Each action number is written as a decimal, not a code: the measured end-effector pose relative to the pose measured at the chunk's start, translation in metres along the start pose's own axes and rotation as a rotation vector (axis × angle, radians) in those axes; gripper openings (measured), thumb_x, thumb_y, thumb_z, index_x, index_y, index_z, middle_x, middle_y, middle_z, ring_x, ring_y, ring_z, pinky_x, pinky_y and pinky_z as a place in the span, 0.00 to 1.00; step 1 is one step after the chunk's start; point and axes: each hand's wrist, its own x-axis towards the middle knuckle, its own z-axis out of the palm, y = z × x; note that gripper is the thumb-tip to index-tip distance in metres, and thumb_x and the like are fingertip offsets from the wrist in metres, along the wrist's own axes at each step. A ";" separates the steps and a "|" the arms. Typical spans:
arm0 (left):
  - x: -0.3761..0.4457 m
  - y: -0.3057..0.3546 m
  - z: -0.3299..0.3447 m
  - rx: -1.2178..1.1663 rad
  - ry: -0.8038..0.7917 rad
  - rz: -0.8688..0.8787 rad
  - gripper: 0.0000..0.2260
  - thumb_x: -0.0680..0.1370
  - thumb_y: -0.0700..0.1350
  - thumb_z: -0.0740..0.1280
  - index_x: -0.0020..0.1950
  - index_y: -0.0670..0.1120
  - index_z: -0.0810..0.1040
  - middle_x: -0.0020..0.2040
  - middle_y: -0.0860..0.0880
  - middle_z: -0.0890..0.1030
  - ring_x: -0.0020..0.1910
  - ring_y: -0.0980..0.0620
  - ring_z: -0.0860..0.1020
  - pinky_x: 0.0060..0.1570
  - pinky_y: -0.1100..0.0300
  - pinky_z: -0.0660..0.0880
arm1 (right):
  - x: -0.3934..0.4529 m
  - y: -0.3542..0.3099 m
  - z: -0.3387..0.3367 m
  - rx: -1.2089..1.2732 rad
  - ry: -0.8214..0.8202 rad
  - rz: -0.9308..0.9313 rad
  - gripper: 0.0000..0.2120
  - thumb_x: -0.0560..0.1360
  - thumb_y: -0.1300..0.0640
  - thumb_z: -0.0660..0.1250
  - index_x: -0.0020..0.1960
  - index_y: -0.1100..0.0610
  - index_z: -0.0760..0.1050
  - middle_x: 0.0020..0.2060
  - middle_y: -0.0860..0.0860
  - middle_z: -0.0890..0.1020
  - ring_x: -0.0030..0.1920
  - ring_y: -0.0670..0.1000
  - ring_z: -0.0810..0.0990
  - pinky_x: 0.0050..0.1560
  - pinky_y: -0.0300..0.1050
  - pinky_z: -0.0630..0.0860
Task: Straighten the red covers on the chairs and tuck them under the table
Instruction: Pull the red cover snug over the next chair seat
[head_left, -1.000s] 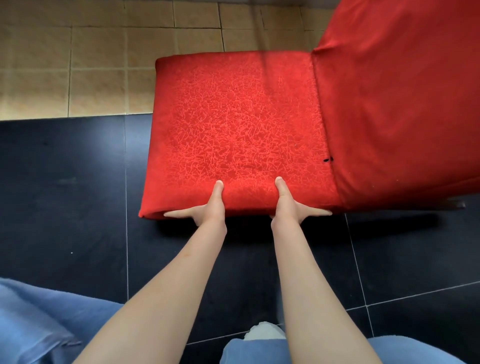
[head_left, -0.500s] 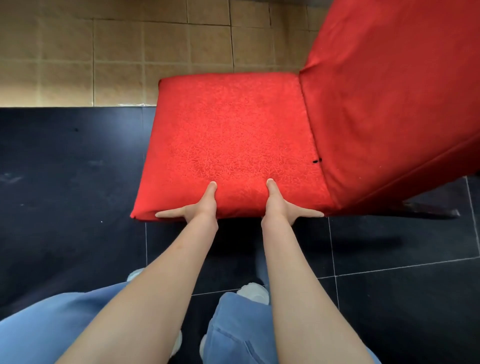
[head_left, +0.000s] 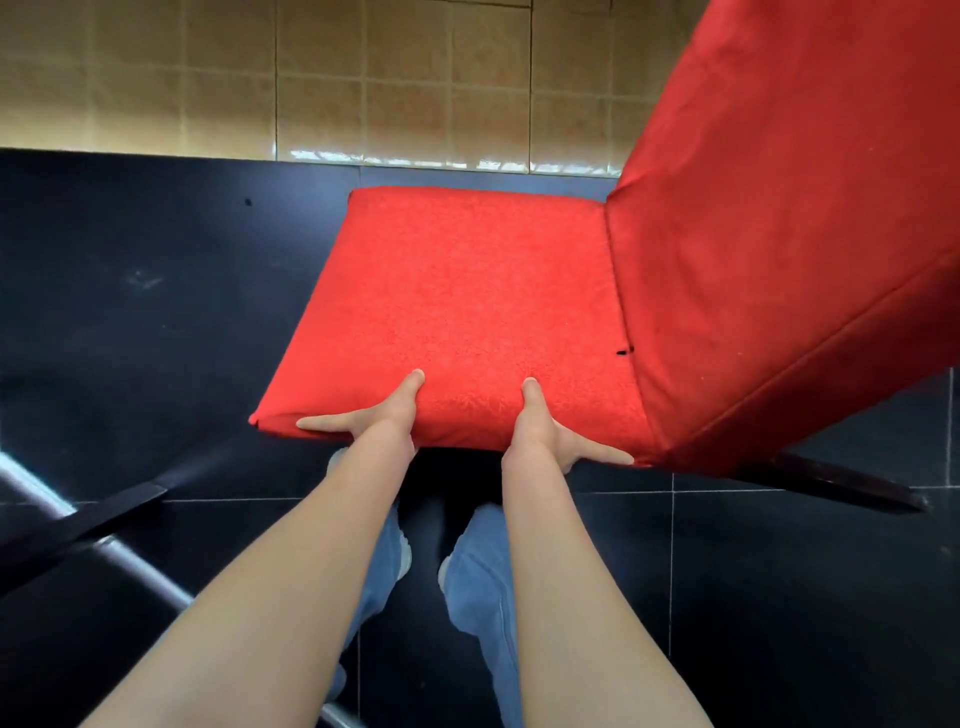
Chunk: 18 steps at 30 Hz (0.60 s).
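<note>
Both hands are on the near edge of the seat (head_left: 467, 312), and each grip is the same: thumb laid on top of the cushion, the other fingers reaching along and under the rim, clamped onto the padded edge. The left hand (head_left: 379, 418) sits toward the seat's front corner, the right hand (head_left: 545, 431) closer to the backrest (head_left: 779, 234). That spacing looks chosen for control: two holds on one side let the person steer or lift the whole chair without it twisting.

The chair appears tilted, its backrest leaning away to the right of the seat and one dark leg (head_left: 857, 480) jutting out low beside it. The person stands right behind the seat's near edge, blue jeans (head_left: 483, 582) and pale shoes directly below it on the black tiled floor (head_left: 156, 312).

Now the red cover (head_left: 441, 249) itself: bright red, textured on the seat, smoother on the backrest. It lies tight and flat across the cushion, corners filled, no loose folds showing. A small dark mark sits at the seam where seat meets backrest. A shiny metal bar (head_left: 140, 566) crosses the floor to the left of the seat; whether it belongs to the desk cannot be told. Beyond the seat, tan tiles (head_left: 363, 78). Judging by this, the straightening looks done and the tucking-in is at hand.
</note>
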 end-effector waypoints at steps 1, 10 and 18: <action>-0.001 -0.001 -0.008 0.008 0.013 -0.010 0.67 0.56 0.55 0.83 0.74 0.59 0.32 0.72 0.42 0.62 0.60 0.41 0.75 0.56 0.40 0.76 | -0.006 0.004 -0.004 -0.011 -0.005 0.009 0.69 0.61 0.50 0.81 0.74 0.43 0.25 0.64 0.60 0.74 0.61 0.60 0.77 0.65 0.58 0.71; -0.013 0.012 -0.074 0.028 0.066 -0.071 0.59 0.58 0.50 0.83 0.75 0.56 0.42 0.52 0.50 0.67 0.45 0.45 0.74 0.44 0.48 0.75 | -0.072 0.028 -0.030 -0.163 0.056 0.067 0.68 0.63 0.46 0.80 0.74 0.44 0.24 0.65 0.64 0.70 0.59 0.64 0.77 0.60 0.57 0.72; -0.022 0.023 -0.116 0.132 0.109 0.001 0.63 0.58 0.56 0.81 0.76 0.57 0.37 0.63 0.45 0.73 0.54 0.39 0.77 0.58 0.40 0.74 | -0.111 0.038 -0.036 -0.233 0.018 0.095 0.67 0.66 0.47 0.79 0.72 0.44 0.20 0.65 0.63 0.71 0.60 0.65 0.76 0.61 0.56 0.71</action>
